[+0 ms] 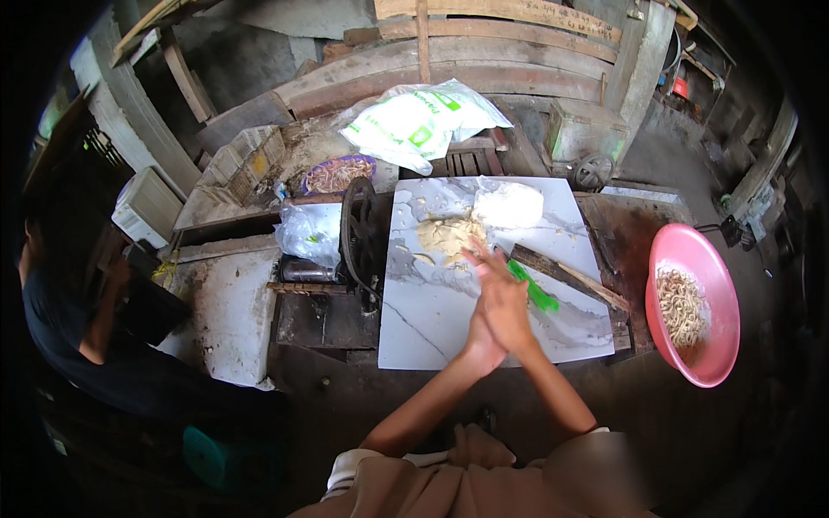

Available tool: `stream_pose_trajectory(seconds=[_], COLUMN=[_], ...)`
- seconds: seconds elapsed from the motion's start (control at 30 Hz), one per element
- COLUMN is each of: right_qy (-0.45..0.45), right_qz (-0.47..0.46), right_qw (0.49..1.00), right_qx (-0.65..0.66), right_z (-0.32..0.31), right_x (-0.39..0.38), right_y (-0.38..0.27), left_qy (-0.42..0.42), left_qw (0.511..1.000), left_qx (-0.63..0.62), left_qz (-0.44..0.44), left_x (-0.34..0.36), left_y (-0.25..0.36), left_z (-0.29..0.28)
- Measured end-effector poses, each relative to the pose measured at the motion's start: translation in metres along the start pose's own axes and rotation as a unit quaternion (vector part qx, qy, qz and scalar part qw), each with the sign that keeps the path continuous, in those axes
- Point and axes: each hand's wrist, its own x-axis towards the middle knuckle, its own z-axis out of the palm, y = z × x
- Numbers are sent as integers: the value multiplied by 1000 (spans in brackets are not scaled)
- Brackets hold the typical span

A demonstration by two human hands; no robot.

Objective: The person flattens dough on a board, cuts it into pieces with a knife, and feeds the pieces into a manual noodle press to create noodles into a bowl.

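Note:
My right hand point(503, 298) lies over my left hand point(484, 341), the palms together above a white marble-patterned board point(423, 324). The fingers of my right hand stretch forward, toward a mound of pale crumbly dough point(449, 237). My left hand's fingers are mostly hidden behind the right, and whether anything lies between the palms does not show. A clear bag of white powder point(509, 204) rests behind the dough. Just right of my hands are a bright green piece, perhaps plastic point(535, 287), and a long dark wooden strip point(566, 274).
A pink basin point(724, 332) with pale twisted strips stands at right. Left of the board are a dark handwheel point(350, 237) and a clear plastic bag point(306, 237). Behind lie a purple tray point(370, 164) and white-green sacks point(423, 125). Another person point(78, 319) is at far left.

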Motion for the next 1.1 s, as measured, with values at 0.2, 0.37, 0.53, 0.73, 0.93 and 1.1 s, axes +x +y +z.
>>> stream_pose_trajectory(seconds=[0.2, 0.37, 0.53, 0.73, 0.93, 1.1], right_qy=[-10, -23, 7, -30, -39, -29], right_qz=[-100, 68, -40, -77, -106, -104], right_qw=[983, 983, 999, 994, 955, 915], right_qx=[155, 168, -18, -71, -274, -388], right_z=[32, 45, 71, 69, 69, 85], right_x=[-43, -41, -35, -57, -58, -60], right_y=[27, 91, 126, 123, 123, 112], left_qy=[81, 103, 6, -60, -84, -41], left_qw=[996, 986, 918, 644, 472, 430], left_qx=[-7, 101, 384, 739, 854, 872], left_qz=[26, 83, 100, 189, 203, 230], left_x=[28, 27, 19, -4, -5, -5], left_y=[40, 38, 20, 4, 10, 3], left_z=[-53, -70, -119, -138, -113, -117])
